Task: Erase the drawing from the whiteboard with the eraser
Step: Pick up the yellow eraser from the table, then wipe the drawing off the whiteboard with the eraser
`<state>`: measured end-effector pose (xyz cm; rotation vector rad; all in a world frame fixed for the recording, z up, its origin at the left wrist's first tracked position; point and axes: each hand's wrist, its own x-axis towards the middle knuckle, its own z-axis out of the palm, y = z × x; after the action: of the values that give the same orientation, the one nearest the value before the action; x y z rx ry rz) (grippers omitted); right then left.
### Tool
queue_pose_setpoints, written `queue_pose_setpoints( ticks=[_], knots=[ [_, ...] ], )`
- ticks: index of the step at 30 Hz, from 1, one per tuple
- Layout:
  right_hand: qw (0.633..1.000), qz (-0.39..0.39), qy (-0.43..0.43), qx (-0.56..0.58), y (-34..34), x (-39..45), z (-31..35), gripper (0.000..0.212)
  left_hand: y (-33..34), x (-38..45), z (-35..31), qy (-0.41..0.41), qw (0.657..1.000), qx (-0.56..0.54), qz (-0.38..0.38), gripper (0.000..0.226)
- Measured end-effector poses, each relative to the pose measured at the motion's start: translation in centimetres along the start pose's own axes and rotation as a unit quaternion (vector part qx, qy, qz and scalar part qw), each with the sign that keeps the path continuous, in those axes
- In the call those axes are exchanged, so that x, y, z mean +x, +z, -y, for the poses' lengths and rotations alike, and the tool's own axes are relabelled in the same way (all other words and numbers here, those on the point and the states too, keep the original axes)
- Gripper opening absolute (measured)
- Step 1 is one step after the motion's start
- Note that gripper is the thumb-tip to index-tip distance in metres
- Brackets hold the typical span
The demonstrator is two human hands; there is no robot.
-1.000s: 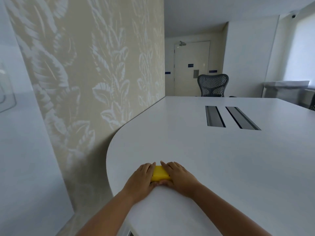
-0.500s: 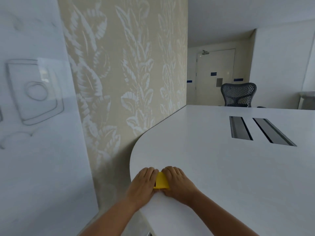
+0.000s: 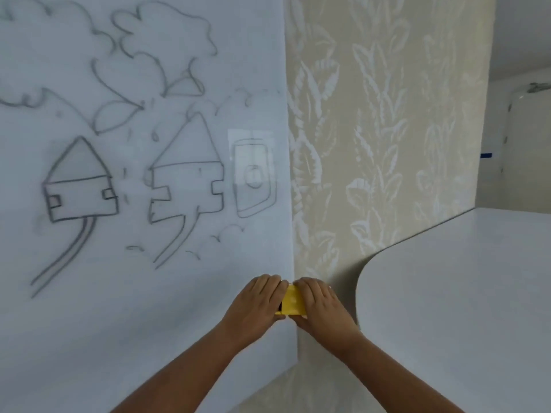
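Hands meet in front of the whiteboard's right edge, holding a yellow eraser (image 3: 292, 301) between them. Left hand (image 3: 256, 304) grips the eraser's left end, fingers curled over the top. Right hand (image 3: 320, 308) grips the right end the same way, thumb under. Both hands closed on it, knuckles up, forearms coming in from the bottom of the view. Eraser is held in the air, not touching the desk; whether it touches the board cannot be told. A dark strip shows along its left side, next to the left fingers.

Whiteboard (image 3: 89, 338) fills the left half of the view. Drawing (image 3: 134, 174) is all there in grey marker: two houses with pointed roofs, paths trailing down from each, clouds and a leafy shape above, a rounded rectangle with a circle inside near the right edge, small bird-like ticks below. Lines look soft, blurred. Eraser sits below and right of the drawing, level with the board's lower right part.

Wallpaper (image 3: 372, 144) with pale leaf pattern is right of the board. Desk (image 3: 462, 293), white, rounded near-left corner, is just right of the right hand.
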<state>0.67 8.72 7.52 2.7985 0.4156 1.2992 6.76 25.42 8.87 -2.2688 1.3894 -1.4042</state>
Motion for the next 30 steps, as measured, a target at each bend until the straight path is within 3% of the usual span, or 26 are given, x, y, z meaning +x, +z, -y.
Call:
queue_pose_setpoints(
  ticks=[9,13,15,19,23,28,30],
  knots=[
    [0.980,-0.113,-0.070,0.151,1.3,8.4,14.8,0.060,-9.9,-10.6,12.1,-0.042,0.993,0.110,0.011,0.078],
    [0.964,-0.154,-0.083,0.198,0.7,11.6,20.2,0.059,-14.5,-14.2,15.6,-0.104,0.985,0.134,0.002,0.061],
    [0.956,-0.160,-0.073,0.236,0.2,13.2,22.6,0.057,-17.1,-16.0,17.8,-0.152,0.978,0.141,0.006,0.069],
    [0.944,-0.180,-0.042,0.275,-0.6,16.0,25.1,0.053,-22.0,-18.3,22.1,-0.267,0.952,0.142,-0.041,0.076],
    [0.935,-0.238,-0.028,0.260,-1.7,19.0,26.0,0.056,-24.3,-19.8,25.6,-0.371,0.907,0.194,-0.050,0.064],
    [0.932,-0.257,0.040,0.251,-2.3,23.5,26.6,0.055,-22.6,-22.1,27.6,-0.371,0.890,0.265,0.010,0.059],
    [0.937,-0.250,0.064,0.235,-1.7,24.4,27.6,0.056,-21.8,-22.8,28.1,-0.362,0.889,0.282,0.000,0.058]
  ],
)
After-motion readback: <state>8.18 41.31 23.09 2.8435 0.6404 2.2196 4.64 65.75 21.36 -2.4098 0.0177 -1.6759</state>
